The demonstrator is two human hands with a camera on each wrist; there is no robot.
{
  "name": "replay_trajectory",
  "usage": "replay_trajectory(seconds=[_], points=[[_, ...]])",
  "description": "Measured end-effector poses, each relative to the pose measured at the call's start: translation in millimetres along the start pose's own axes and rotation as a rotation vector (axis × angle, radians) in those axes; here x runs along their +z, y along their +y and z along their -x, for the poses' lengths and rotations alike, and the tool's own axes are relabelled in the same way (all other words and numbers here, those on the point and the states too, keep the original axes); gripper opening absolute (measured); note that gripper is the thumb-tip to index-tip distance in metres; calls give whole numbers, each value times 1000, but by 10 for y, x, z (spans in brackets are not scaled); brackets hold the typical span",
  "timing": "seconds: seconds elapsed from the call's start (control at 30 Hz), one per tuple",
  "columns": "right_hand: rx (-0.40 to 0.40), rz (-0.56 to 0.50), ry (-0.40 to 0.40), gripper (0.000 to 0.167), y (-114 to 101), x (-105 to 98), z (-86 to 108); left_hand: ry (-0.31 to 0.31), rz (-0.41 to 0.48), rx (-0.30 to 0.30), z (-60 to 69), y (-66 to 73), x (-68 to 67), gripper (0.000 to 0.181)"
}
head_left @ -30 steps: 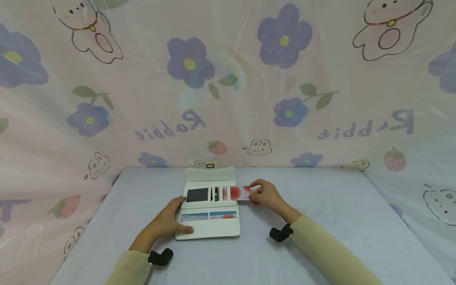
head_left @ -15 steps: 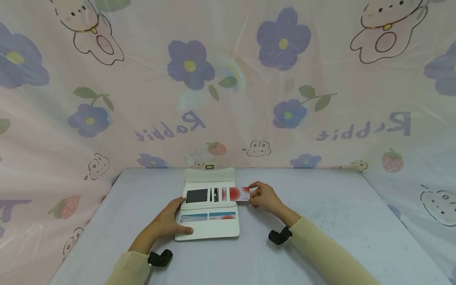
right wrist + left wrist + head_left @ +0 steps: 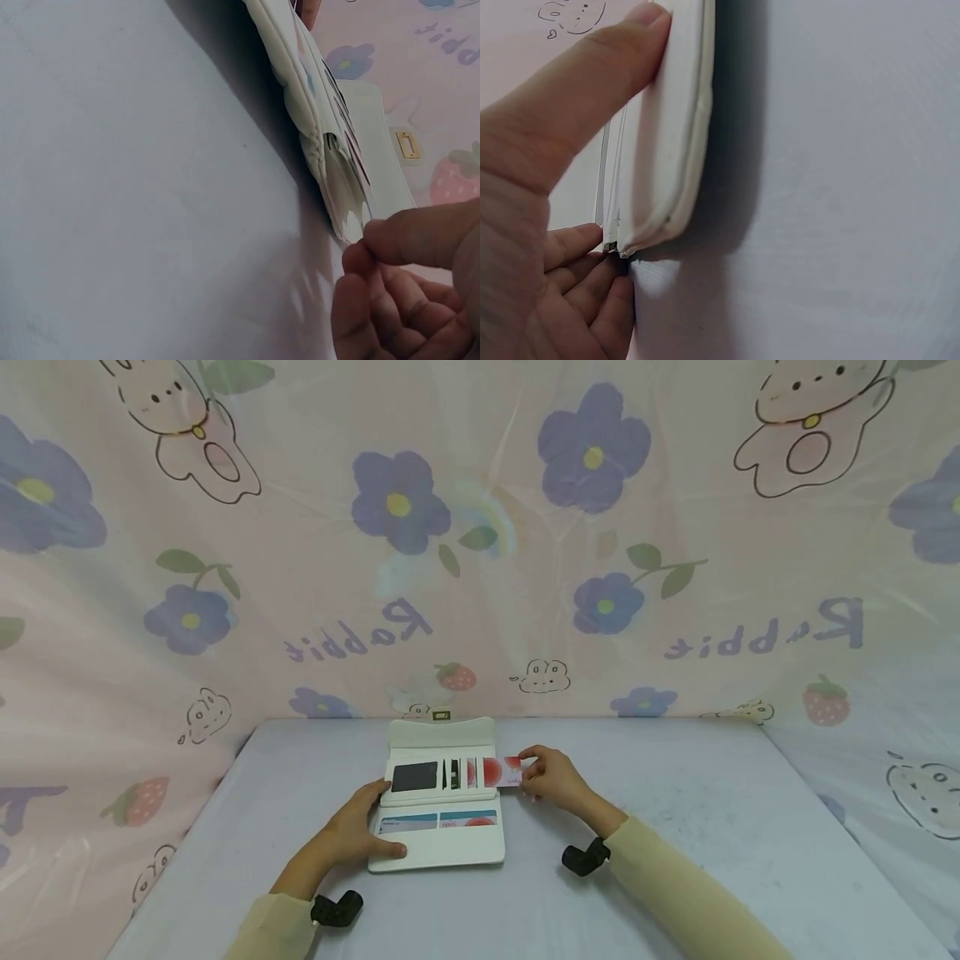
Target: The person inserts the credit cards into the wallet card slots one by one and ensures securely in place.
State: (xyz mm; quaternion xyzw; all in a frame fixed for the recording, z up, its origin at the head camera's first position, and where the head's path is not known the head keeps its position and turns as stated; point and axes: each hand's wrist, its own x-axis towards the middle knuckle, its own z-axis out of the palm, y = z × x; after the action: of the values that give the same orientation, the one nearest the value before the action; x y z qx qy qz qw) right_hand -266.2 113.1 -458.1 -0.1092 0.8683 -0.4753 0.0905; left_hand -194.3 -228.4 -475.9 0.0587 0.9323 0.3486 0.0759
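A white wallet (image 3: 442, 855) lies unfolded on the table, its flap at the far side. My left hand (image 3: 348, 828) grips its left edge, thumb on the near panel. In the left wrist view the fingers (image 3: 592, 289) reach past the wallet's edge (image 3: 679, 157). At the right side, my right hand (image 3: 557, 778) pinches the outer end of a red-and-white card (image 3: 493, 772), which lies partly in a slot. In the right wrist view, thumb and forefinger meet at the wallet's edge (image 3: 300, 112); the card is mostly hidden there.
Two blue-topped cards (image 3: 408, 822) sit in the near pocket. Further slots hold several cards beside a dark window (image 3: 415, 776). A gold clasp (image 3: 441, 715) is on the flap. The white-covered table (image 3: 675, 793) meets a printed curtain (image 3: 480, 568) at the back.
My right hand has shifted slightly left, and the card sits a little deeper in the slot. My left hand keeps its hold on the wallet. The head view has tilted slightly up.
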Motion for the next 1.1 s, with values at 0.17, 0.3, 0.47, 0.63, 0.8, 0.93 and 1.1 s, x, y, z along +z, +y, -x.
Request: replay_trajectory(seconds=[0.17,0.3,0.47,0.63,0.8,0.93,1.1], points=[[14,11,0,45,-4,-2,9,-2,0,-4,7,17,-3,119],[5,10,-8,45,-19,-14,20,-6,4,-4,9,22,-7,119],[-4,7,-15,44,-41,-25,26,-2,0,1,10,20,-10,119],[-18,27,-16,45,-50,-35,12,-3,4,6,8,5,-1,119],[-27,22,-21,44,-66,-39,-5,-3,1,5,10,5,-1,119],[-27,19,-34,43,-62,-22,-14,-4,-11,2,18,11,-5,119],[-33,32,-38,43,-88,12,-26,-2,-6,5,17,21,-5,118]])
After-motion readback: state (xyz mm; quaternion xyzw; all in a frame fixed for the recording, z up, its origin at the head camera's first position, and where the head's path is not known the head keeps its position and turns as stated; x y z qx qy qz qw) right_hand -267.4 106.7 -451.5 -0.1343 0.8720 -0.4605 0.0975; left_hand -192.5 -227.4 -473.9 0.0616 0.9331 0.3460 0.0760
